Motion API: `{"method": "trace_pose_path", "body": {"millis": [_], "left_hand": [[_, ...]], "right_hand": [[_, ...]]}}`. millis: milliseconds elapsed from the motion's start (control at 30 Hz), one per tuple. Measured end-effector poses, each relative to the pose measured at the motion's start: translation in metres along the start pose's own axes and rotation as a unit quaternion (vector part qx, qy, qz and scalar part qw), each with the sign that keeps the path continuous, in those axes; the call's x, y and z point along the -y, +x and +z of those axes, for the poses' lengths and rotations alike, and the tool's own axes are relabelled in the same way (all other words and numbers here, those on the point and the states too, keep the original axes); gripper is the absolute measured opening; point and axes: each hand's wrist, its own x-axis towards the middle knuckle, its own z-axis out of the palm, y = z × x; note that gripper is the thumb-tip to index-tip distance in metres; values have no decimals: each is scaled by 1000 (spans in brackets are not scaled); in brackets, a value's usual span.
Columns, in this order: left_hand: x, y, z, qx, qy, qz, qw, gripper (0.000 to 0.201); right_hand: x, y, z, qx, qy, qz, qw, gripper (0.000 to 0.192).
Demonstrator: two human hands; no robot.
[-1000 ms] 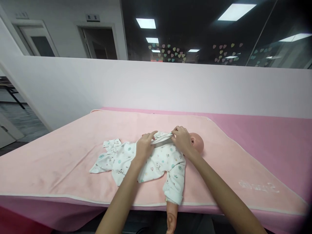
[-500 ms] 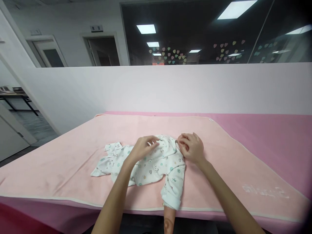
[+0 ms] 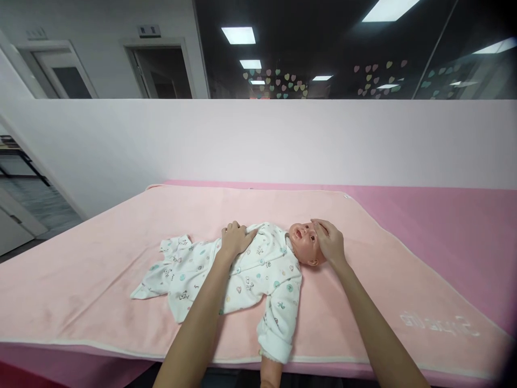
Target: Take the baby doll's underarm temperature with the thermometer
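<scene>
A baby doll (image 3: 304, 245) lies face up, its head to the right, dressed in a white printed outfit (image 3: 260, 267). On the outfit's front, around the doll's belly, my left hand (image 3: 235, 238) rests palm down with its fingers laid out. My right hand (image 3: 330, 241) lies over the doll's forehead, fingers extended, covering the top of its head. One sleeved arm reaches toward me, and the doll's bare hand (image 3: 271, 371) hangs past the near edge. The trouser legs stretch to the left.
Under the doll spreads a peach blanket (image 3: 121, 237) with white edging, on a pink surface (image 3: 436, 231). A low white wall (image 3: 283, 143) with dark glass above stands behind. A doorway with grey floor (image 3: 44, 199) is at the left.
My left hand has come down onto the doll's belly. My right hand has shifted from over the face to the forehead, so the face now shows. The view has moved slightly.
</scene>
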Motion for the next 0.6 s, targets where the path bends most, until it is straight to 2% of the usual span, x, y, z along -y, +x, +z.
{"method": "trace_pose_path", "body": {"millis": [133, 300, 333, 400, 500, 600], "left_hand": [[-2, 0, 0, -8, -15, 20, 1000, 59], [2, 1, -3, 70, -51, -8, 996, 63], [3, 1, -4, 70, -52, -10, 996, 62], [2, -1, -6, 34, -54, -6, 998, 56], [-23, -9, -4, -64, -84, 27, 994, 43], [-79, -19, 8, -70, -142, 47, 986, 40]], "right_hand": [[1, -2, 0, -7, -14, -12, 1000, 35], [1, -3, 1, -8, -26, -15, 1000, 34], [1, -3, 0, -8, -27, -14, 1000, 34], [2, -3, 0, -8, -29, -13, 999, 34], [2, -3, 0, -12, -33, -11, 999, 33], [2, -3, 0, -13, -36, -7, 999, 33]]}}
